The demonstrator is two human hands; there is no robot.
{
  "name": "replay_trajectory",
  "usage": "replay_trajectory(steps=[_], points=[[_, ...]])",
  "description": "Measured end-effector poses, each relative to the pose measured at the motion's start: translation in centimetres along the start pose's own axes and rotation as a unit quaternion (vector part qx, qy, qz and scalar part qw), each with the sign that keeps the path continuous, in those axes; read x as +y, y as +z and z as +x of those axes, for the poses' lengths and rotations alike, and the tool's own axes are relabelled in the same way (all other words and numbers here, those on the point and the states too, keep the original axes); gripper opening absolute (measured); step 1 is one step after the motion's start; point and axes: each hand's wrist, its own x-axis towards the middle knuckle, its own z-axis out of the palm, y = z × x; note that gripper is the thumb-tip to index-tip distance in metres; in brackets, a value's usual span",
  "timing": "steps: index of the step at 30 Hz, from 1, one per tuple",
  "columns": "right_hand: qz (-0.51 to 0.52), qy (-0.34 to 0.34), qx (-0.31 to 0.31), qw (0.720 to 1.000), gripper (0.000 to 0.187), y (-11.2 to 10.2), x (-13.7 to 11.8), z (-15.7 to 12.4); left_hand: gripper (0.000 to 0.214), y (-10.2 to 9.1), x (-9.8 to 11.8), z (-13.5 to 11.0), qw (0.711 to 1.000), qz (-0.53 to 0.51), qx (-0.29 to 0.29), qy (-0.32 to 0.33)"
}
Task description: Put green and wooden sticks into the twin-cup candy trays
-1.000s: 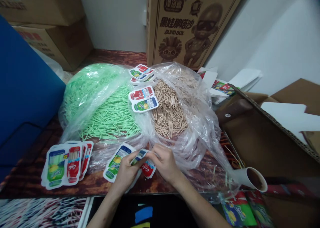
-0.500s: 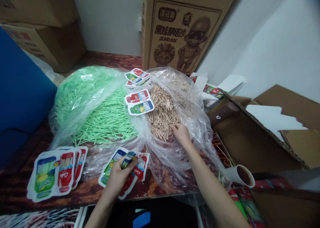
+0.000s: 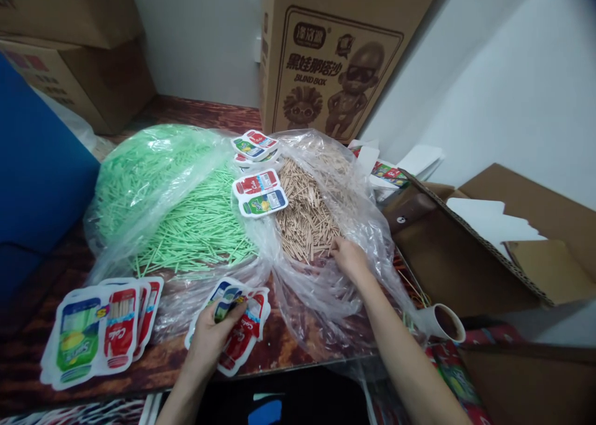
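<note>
My left hand (image 3: 208,340) grips a printed bottle-shaped blister pack (image 3: 242,332) near the table's front edge, thumb pressed on its top. My right hand (image 3: 348,256) reaches into the clear plastic bag of tan wooden sticks (image 3: 305,217), its fingers curled on the sticks at the heap's near right edge; what they hold is hidden. To the left lies a bag of green sticks (image 3: 181,207). Two packs (image 3: 259,192) rest between the two heaps, with more packs (image 3: 254,145) behind them.
A pile of filled packs (image 3: 100,332) lies at the front left. A paper cup (image 3: 440,322) lies on its side at the right, by an open cardboard box (image 3: 470,251). A printed carton (image 3: 330,58) stands at the back, and a blue panel (image 3: 37,164) at the left.
My right hand left the pack and moved up into the bag of tan sticks, then shifted a little right. My left hand kept the pack and drew it slightly toward me.
</note>
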Motion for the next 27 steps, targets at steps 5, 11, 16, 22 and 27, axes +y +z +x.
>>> replay_trajectory(steps=[5, 11, 16, 22, 27], points=[[-0.027, -0.035, 0.027, 0.999, 0.028, 0.3, 0.2, -0.7, 0.039, 0.4, 0.0, 0.0, 1.000, 0.017, 0.008, 0.019], [-0.098, -0.109, 0.092, 0.985, 0.047, 0.5, 0.0, 0.0, 0.042, 0.2, -0.1, -0.3, 0.999, 0.033, 0.017, 0.019], [-0.121, -0.180, 0.108, 0.970, 0.048, 0.9, 0.0, 1.5, 0.038, 1.1, 0.1, -0.8, 0.997, 0.060, 0.012, 0.042], [-0.113, -0.245, 0.149, 0.951, 0.034, 1.6, 0.5, 2.9, 0.042, 2.1, -0.2, -0.3, 0.997, 0.065, 0.025, 0.025], [-0.077, -0.290, 0.171, 0.938, 0.026, 1.7, 0.9, 3.6, 0.046, 3.3, 0.7, 0.8, 0.996, 0.092, -0.009, -0.003]])
